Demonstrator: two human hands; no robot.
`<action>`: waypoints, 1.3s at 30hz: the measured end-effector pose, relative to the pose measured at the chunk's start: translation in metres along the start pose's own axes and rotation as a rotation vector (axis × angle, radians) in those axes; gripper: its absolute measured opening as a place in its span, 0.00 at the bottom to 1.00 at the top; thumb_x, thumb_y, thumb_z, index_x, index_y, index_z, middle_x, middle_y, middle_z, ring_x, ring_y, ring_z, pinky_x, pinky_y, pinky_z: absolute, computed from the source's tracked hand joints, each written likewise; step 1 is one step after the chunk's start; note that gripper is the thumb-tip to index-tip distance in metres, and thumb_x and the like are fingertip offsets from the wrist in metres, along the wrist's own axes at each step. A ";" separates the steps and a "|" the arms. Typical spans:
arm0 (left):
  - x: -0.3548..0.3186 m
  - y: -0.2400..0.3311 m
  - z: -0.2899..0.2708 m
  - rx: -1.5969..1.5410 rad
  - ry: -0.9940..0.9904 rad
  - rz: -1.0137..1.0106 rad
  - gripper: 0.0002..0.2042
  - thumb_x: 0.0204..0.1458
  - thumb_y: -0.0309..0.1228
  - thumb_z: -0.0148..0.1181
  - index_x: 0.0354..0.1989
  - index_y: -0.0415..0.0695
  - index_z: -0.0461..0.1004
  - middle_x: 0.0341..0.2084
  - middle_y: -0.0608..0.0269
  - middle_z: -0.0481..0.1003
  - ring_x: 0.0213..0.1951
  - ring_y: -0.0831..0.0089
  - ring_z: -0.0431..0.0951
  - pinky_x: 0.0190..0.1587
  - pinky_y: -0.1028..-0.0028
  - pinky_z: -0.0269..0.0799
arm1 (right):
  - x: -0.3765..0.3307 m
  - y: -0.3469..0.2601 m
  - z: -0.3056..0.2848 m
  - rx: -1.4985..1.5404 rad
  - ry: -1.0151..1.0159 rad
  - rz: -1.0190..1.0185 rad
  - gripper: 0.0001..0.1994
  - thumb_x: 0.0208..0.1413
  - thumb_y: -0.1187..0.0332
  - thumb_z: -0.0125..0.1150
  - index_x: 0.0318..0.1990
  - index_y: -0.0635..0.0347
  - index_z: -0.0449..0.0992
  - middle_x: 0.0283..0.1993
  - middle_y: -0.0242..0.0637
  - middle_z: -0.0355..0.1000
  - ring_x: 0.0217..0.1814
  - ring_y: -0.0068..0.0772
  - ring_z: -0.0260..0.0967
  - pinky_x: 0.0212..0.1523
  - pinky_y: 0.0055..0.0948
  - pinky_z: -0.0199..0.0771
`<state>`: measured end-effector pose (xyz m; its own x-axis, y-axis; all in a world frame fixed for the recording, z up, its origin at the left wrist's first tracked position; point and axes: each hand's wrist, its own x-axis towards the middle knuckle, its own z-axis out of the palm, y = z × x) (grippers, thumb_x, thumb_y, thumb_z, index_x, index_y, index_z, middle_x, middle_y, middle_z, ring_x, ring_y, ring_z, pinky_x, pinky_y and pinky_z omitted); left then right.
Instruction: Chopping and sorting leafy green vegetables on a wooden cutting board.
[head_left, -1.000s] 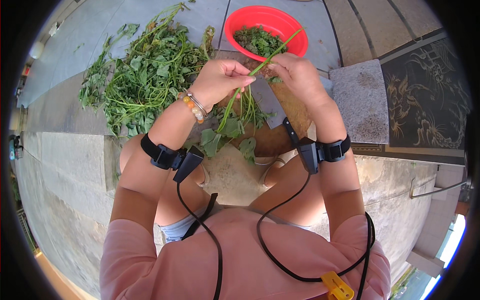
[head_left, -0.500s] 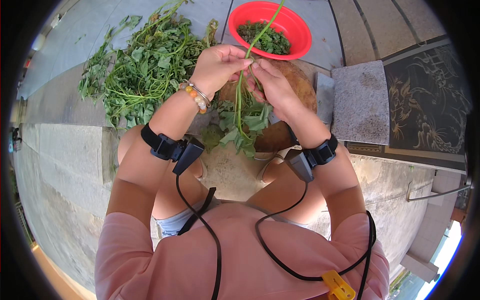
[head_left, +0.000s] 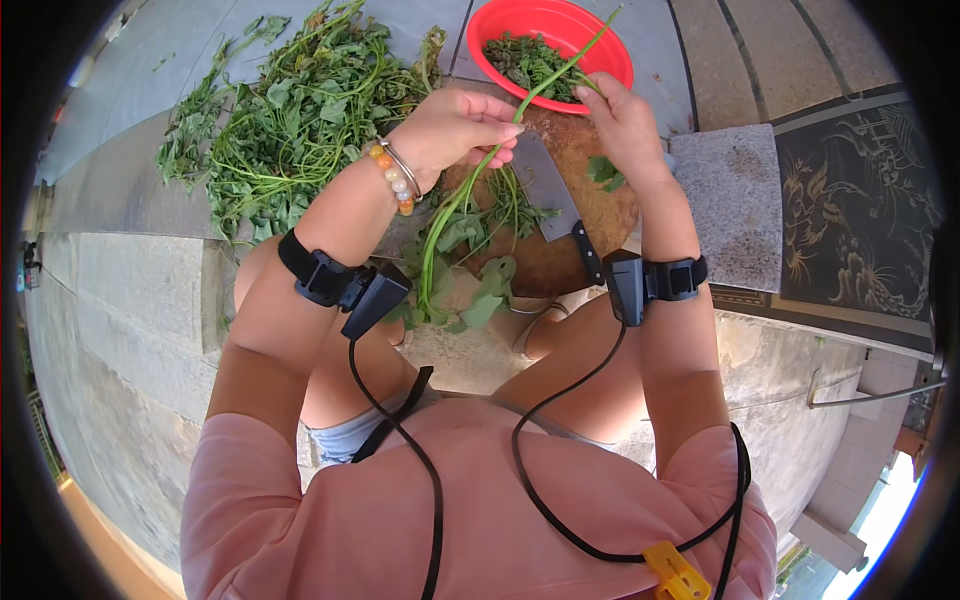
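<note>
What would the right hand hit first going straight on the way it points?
Likely the bowl: the right hand overlaps its near rim in the picture. Depth is unclear, so it may pass above; the stem also slants across the bowl.

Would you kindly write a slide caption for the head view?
Left hand pinching a green stem near a knife and red bowl.
</note>
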<state>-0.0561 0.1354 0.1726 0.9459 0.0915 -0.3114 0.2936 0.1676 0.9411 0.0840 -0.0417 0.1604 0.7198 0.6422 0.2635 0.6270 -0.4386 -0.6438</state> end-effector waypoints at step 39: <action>0.000 0.000 -0.008 -0.160 -0.053 0.053 0.14 0.52 0.34 0.57 0.45 0.41 0.70 0.35 0.65 0.74 0.38 0.77 0.74 0.44 0.76 0.71 | -0.018 -0.036 0.010 0.696 -0.063 0.126 0.08 0.59 0.67 0.48 0.36 0.59 0.72 0.30 0.32 0.71 0.23 0.22 0.62 0.25 0.22 0.63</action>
<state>-0.0573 0.1435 0.1711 0.9666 0.0535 -0.2505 0.2212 0.3185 0.9217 0.0453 -0.0317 0.1716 0.7425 0.6575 0.1279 0.1885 -0.0219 -0.9818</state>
